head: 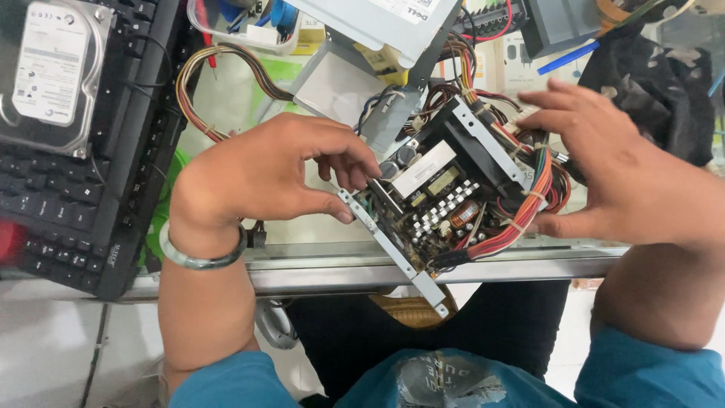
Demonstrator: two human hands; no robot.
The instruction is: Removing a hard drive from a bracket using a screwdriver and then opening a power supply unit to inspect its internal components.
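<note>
Resting tilted on the near edge of the glass-topped counter point(317, 264) was an opened computer power supply point(442, 204), a grey metal frame holding a circuit board crowded with capacitors, coils and a pale heat sink. It sat between both hands, one corner of its metal frame jutting past the counter's edge toward the person's lap. The left hand point(264, 177), a pale green bangle point(200, 253) on its wrist, touched the unit's left side: its fingers point(355, 162) were curled and only partly open, the thumb pressed against the metal frame's rail and the fingertips bent over the board's upper edge. The right hand point(619, 174) cupped the opposite side with its fingers point(555, 102) spread fairly wide, the upper ones lying over the frame's top corner and the thumb pressed against the bundle of red, yellow, orange and black wires point(529, 204) that spilled from the board. Whether either hand gripped firmly or merely steadied the unit could not be told. Farther left lay a black keyboard point(83, 196) with a silver hard drive point(53, 75) on top. Behind the unit lay a grey metal casing panel point(370, 26) and a second loom of coloured cables point(219, 68).
</note>
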